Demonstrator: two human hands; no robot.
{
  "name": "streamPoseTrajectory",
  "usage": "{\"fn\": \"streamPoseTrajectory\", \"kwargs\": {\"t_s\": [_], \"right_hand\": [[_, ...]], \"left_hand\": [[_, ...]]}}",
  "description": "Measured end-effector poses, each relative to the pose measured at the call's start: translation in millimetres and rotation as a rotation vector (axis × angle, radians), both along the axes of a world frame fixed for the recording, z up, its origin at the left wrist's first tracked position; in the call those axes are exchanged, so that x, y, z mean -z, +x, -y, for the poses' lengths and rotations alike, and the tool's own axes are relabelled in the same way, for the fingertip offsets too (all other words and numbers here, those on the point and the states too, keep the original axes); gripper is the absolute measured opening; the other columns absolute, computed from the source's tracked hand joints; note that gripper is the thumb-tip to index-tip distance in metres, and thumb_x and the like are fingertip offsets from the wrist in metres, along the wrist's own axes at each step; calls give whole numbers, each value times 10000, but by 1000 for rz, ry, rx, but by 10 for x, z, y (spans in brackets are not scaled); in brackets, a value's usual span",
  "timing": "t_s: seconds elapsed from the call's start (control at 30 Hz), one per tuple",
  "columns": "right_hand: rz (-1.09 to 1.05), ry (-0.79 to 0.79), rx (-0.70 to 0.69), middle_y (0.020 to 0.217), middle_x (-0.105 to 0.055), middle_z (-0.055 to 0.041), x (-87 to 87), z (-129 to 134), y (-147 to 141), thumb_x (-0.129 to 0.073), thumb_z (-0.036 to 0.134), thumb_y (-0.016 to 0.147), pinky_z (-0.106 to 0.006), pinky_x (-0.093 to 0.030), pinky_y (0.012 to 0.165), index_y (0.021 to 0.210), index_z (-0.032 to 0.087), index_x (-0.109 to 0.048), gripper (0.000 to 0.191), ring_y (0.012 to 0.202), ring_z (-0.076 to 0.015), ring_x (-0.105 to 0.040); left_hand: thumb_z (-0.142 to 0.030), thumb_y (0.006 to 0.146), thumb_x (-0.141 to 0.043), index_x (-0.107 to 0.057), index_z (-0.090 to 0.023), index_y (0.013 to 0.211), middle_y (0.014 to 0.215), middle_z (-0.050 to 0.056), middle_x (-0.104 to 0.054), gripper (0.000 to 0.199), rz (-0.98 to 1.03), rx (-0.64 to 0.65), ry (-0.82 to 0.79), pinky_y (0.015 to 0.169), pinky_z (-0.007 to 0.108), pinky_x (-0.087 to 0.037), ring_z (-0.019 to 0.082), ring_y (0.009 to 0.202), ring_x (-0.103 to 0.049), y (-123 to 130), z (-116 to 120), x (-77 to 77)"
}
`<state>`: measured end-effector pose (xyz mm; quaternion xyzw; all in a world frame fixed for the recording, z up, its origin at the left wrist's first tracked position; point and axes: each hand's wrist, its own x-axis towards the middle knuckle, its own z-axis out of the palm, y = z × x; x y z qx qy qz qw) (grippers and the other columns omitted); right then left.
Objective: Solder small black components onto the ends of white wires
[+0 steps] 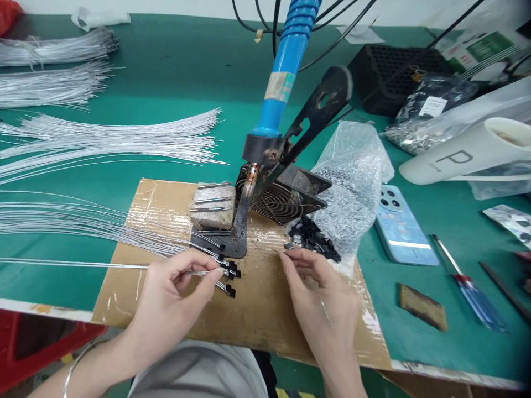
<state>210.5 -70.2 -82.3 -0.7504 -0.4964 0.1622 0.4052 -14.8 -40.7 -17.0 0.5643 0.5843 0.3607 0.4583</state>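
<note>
My left hand [178,293] is closed in a pinch on thin white wires [124,266], close to their ends. Small black connectors [230,271] lie just past its fingertips, several of them on wire ends. My right hand [321,293] is closed, thumb and forefinger together, on a thin wire whose tip barely shows; a shiny strand crosses the palm. Beside its fingertips is a pile of small black parts [313,237] at the mouth of a clear plastic bag [352,188]. Between and beyond the hands, a blue-handled soldering iron [276,99] points down in its metal holder [307,116].
Cardboard [257,320] covers the table front. A pale block [213,207] with metal pins and a small fan [282,199] stand behind the hands. Wire bundles [116,138] lie left. At right are a phone [406,226], a screwdriver [473,293] and a tilted cup [460,155].
</note>
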Motion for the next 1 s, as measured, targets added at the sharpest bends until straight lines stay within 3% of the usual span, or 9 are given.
{"fn": "streamPoseTrajectory", "kwargs": {"t_s": [0.1, 0.17, 0.23, 0.43, 0.67, 1.0], "right_hand": [[-255, -20, 67, 828, -796, -44, -70, 57, -37, -805, 428, 875, -317, -612, 698, 975, 224, -793, 227, 693, -195, -745], [-382, 11, 22, 815, -798, -41, -158, 73, -108, -835, 392, 844, -285, -613, 632, 946, 227, -824, 194, 661, -183, -730], [-436, 91, 94, 740, -776, -25, -254, 71, -214, -840, 348, 842, -255, -581, 536, 870, 235, -838, 116, 569, -155, -680], [-722, 58, -47, 650, -758, -4, -390, 52, -488, -827, 256, 856, -229, -604, 515, 867, 268, -876, 51, 530, -148, -695], [-881, 23, -92, 617, -718, 13, -426, 60, -679, -819, 249, 861, -178, -510, 455, 812, 279, -873, 78, 474, -95, -609], [-841, 25, -109, 653, -715, 15, -448, 91, -757, -777, 195, 889, -177, -485, 480, 841, 277, -878, 139, 493, -80, -594]], "left_hand": [[-197, 836, -719, -772, -213, 752, 657, -3, -746, 101, 11, 8, -2, 516, 183, -458, 117, 573, -634, 9, -27, -52], [-220, 843, -710, -767, -210, 746, 658, 3, -745, 112, -9, 24, -15, 517, 194, -464, 124, 570, -635, 5, -38, -68], [-260, 855, -700, -763, -206, 750, 670, 14, -746, 134, -49, 48, -35, 517, 213, -465, 139, 578, -640, -7, -36, -65], [-281, 893, -683, -745, -217, 800, 839, 30, -789, 128, -62, 78, -129, 623, 239, -511, 166, 727, -698, -34, 2, -51], [-211, 897, -686, -710, -213, 765, 838, 19, -788, 133, 115, 157, -186, 687, 231, -551, 158, 757, -718, 11, -57, -135], [-153, 911, -667, -712, -234, 762, 847, -1, -806, 175, 215, 168, -217, 749, 217, -577, 137, 791, -736, 53, -64, -155]]}}
